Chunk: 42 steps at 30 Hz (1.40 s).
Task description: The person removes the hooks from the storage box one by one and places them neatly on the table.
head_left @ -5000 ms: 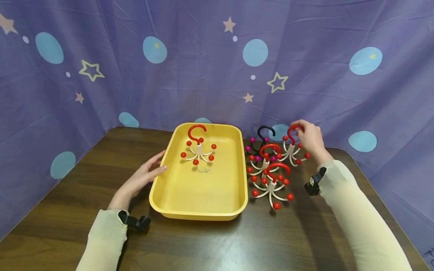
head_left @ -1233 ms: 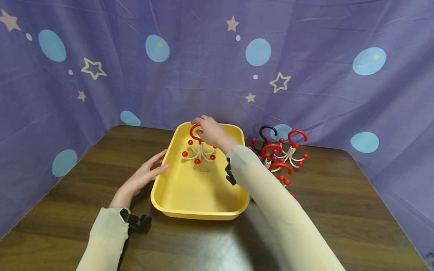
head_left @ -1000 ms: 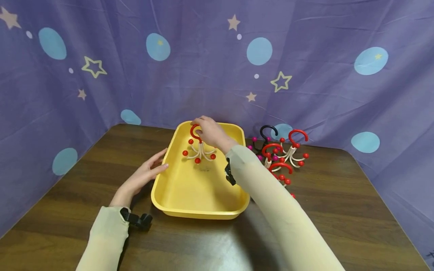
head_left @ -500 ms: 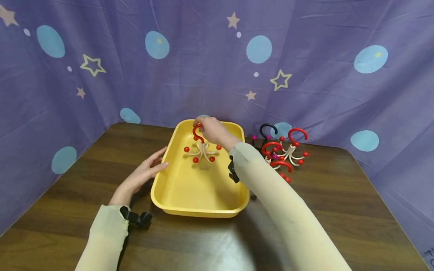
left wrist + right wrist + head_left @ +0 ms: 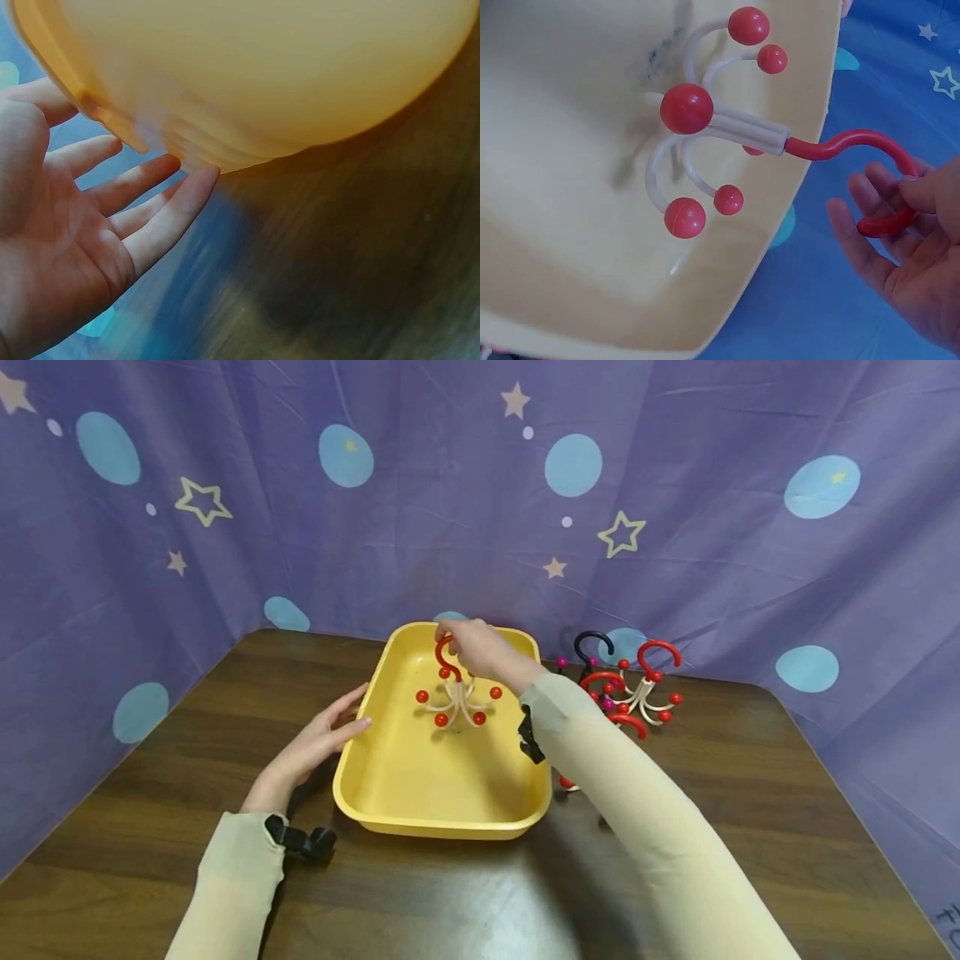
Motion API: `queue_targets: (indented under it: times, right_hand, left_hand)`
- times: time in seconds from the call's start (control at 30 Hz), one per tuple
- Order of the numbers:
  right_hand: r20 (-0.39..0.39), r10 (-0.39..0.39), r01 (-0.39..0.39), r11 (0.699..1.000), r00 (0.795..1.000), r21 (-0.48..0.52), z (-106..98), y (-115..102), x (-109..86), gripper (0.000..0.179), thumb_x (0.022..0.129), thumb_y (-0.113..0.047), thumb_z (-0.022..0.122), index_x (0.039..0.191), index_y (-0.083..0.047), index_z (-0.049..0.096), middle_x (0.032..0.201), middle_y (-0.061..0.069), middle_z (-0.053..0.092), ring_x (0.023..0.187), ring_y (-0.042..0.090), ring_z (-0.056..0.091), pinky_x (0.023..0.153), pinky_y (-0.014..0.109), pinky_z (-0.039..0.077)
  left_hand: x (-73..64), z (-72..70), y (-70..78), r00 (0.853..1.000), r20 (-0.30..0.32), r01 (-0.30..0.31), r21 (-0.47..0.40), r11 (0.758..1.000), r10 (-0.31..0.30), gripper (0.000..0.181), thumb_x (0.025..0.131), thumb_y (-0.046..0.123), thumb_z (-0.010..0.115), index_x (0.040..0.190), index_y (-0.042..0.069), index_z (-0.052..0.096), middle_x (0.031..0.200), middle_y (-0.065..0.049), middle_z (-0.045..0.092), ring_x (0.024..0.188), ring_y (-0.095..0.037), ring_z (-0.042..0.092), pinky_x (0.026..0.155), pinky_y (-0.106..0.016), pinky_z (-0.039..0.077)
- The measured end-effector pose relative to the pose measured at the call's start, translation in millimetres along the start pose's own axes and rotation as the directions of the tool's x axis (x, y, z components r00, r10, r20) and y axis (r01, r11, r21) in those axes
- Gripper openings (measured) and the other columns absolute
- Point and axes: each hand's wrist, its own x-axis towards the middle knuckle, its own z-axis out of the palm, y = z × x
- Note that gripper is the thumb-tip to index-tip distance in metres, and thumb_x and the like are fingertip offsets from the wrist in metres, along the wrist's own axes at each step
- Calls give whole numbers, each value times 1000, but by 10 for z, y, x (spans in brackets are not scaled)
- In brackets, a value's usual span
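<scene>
A multi-arm hook hanger (image 5: 459,695), with a red hook, curved white arms and red ball tips, is upright inside the yellow tray (image 5: 442,829), towards its far end. My right hand (image 5: 480,647) pinches its red hook between thumb and fingers, as the right wrist view shows. The hanger's shadow falls on the tray floor. At the tray's left side, my left hand (image 5: 318,739) steadies it. The thumb lies over the rim, and in the left wrist view the fairly straight fingers (image 5: 196,187) touch the outer wall.
Several similar hangers stand close together on the wooden table (image 5: 750,827) right of the tray. One has a black hook (image 5: 592,643) and magenta balls; a red-hooked hanger (image 5: 647,681) is at the far right. My right sleeve partly covers them. A purple curtain (image 5: 465,485) hangs behind.
My right hand has gone from a hanger on the right to the one in the tray. Lately it has shifted that hanger slightly right and turned its arms. The left hand keeps its place.
</scene>
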Motion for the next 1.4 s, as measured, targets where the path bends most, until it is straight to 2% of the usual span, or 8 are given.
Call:
queue_targets:
  times: [0.43, 0.7, 0.83, 0.93, 1.0, 1.07, 1.2, 1.4]
  right_hand:
    - [-95, -40, 36, 999, 995, -41, -350, 75, -169, 38, 89, 6, 41, 117, -13, 58, 108, 6, 62, 97, 18, 58, 83, 29, 47]
    - [-148, -30, 29, 1000, 989, -10, -582, 152, -315, 25, 92, -4, 48, 112, -15, 58, 108, 4, 61, 100, 18, 57, 86, 32, 47]
    - [-171, -33, 32, 999, 985, -5, -694, 214, -396, 27, 92, -1, 47, 113, -13, 58, 108, 5, 62, 99, 19, 58, 86, 33, 47]
    - [-187, -45, 42, 999, 981, -19, -777, 263, -450, 30, 90, 3, 45, 114, -10, 58, 103, 7, 65, 97, 20, 60, 104, 41, 31]
    - [-198, -42, 38, 999, 979, -24, -829, 293, -488, 30, 91, 3, 45, 114, -10, 58, 100, 7, 66, 96, 20, 61, 109, 44, 22]
    - [-209, -31, 29, 999, 977, -13, -881, 320, -532, 28, 92, 2, 44, 113, -11, 59, 100, 6, 66, 95, 20, 61, 108, 44, 24]
    - [-247, -9, 11, 1000, 969, 7, -966, 370, -629, 27, 94, -3, 41, 111, -12, 59, 103, 8, 64, 92, 20, 60, 80, 36, 47]
    - [-286, -3, 0, 1000, 958, -10, -1057, 491, -751, 27, 95, -2, 38, 111, -10, 58, 104, 11, 63, 91, 22, 59, 79, 37, 47]
  left_hand:
    - [-8, -3, 13, 1000, 0, -8, 13, 1000, 8, 67, 93, 34, 50, 147, 25, 12, 143, -21, 28, 124, -36, 37, 92, -49, 42]
    - [-12, 0, 10, 1000, -4, -5, 9, 1000, 5, 67, 93, 33, 50, 147, 25, 12, 144, -21, 28, 123, -37, 38, 91, -48, 43]
    - [-15, 0, 12, 1000, -8, -3, 12, 1000, 3, 68, 93, 34, 51, 147, 25, 12, 143, -21, 28, 122, -36, 39, 91, -47, 43]
    - [-13, -1, 7, 1000, -8, -6, 14, 1000, 6, 68, 93, 35, 51, 147, 24, 12, 143, -21, 29, 122, -36, 39, 91, -47, 43]
    - [-10, 1, 7, 1000, -7, -8, 14, 1000, 8, 68, 93, 34, 51, 147, 24, 12, 143, -21, 29, 121, -36, 39, 91, -47, 43]
    - [-8, 2, 8, 1000, -4, -8, 12, 1000, 8, 67, 93, 34, 50, 147, 24, 12, 143, -21, 29, 121, -36, 39, 91, -47, 44]
    - [-8, 1, 9, 1000, -10, -5, 19, 1000, 6, 68, 93, 35, 51, 147, 24, 12, 142, -21, 30, 121, -35, 40, 90, -46, 44]
    - [-5, 3, -1, 1000, -13, -6, 30, 1000, 6, 68, 92, 36, 50, 148, 23, 12, 141, -21, 31, 120, -34, 41, 90, -46, 44]
